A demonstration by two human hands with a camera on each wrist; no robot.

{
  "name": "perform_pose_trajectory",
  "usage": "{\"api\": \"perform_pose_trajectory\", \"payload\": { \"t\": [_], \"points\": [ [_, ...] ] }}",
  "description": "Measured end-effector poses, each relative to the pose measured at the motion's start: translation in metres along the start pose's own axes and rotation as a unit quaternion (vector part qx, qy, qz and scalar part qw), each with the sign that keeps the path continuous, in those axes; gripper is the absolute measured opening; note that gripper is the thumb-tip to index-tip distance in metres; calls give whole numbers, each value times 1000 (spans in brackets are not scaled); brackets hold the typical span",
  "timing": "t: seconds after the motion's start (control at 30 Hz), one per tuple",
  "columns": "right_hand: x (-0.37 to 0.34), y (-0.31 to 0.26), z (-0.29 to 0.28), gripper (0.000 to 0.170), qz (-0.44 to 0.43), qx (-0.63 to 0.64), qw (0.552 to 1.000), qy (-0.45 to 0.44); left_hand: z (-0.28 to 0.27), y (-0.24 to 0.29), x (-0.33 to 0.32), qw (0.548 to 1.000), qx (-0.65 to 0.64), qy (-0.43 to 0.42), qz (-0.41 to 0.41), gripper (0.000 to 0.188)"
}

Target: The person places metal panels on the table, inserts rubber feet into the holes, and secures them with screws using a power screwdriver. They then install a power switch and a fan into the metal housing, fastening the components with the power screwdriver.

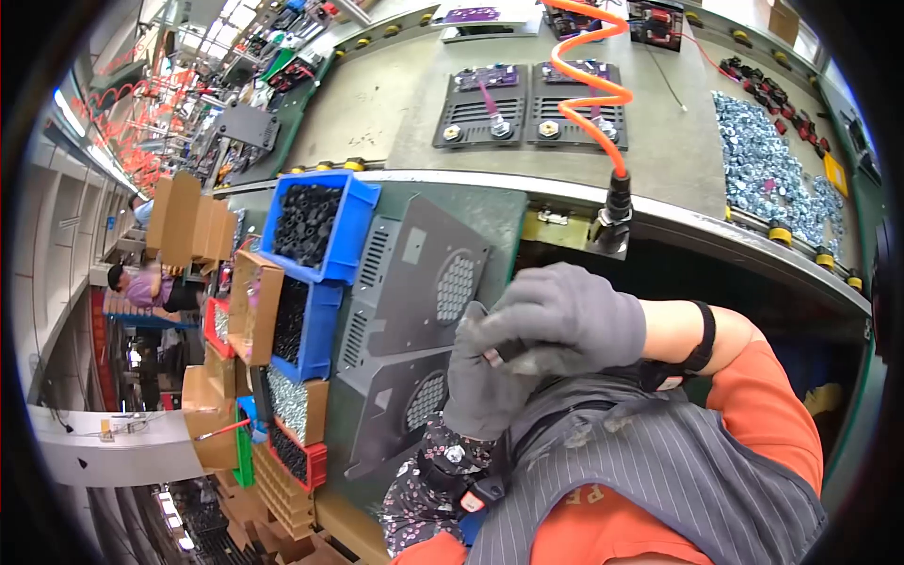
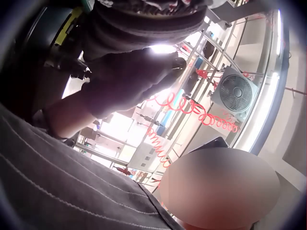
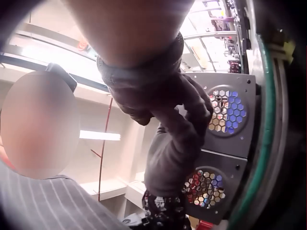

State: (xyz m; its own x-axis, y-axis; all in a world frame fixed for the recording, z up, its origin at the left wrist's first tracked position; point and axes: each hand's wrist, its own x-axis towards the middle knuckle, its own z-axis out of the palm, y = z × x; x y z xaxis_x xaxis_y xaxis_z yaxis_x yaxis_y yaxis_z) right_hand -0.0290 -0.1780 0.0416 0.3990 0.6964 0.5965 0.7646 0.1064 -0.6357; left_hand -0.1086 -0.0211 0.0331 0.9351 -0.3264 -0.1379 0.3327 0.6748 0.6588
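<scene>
Both hands wear grey work gloves and meet in front of the chest in the head view. The right hand [image 1: 574, 320] comes from the right, its bent fingers overlapping the fingertips of the left hand [image 1: 485, 386]. The left hand points upward from a flowered sleeve [image 1: 414, 499]. A tiny pale, pinkish spot [image 1: 492, 358] shows between the hands; I cannot tell whether it is a small part or bare skin. In the right wrist view the right hand's fingers [image 3: 192, 112] lie against the left glove [image 3: 168, 163]. The left wrist view shows the gloves dark against bright light.
Two grey metal panels with honeycomb vents [image 1: 456, 287] stand left of the hands. Blue bins [image 1: 358, 221] of black parts are beyond them. An orange coiled hose [image 1: 603, 94] ends in a black tool [image 1: 617, 212] near the right hand. Panels with circuit boards [image 1: 480, 104] lie on the bench.
</scene>
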Motion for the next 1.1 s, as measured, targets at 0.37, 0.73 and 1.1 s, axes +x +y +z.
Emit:
{"api": "perform_pose_trajectory", "payload": {
  "t": [0.37, 0.73, 1.1],
  "points": [
    [34, 25, 1, 37, 153, 46, 971, 175, 9, 48, -51, 966, 201, 7, -162, 30],
    [59, 32, -8, 38, 27, -94, 992, 80, 63, 165, -37, 500, 847, 172, 52, 17],
    [81, 27, 0, 25, 46, -241, 970, 7, 63, 154, 26, 359, 932, 44, 22, 22]
  ]
}}
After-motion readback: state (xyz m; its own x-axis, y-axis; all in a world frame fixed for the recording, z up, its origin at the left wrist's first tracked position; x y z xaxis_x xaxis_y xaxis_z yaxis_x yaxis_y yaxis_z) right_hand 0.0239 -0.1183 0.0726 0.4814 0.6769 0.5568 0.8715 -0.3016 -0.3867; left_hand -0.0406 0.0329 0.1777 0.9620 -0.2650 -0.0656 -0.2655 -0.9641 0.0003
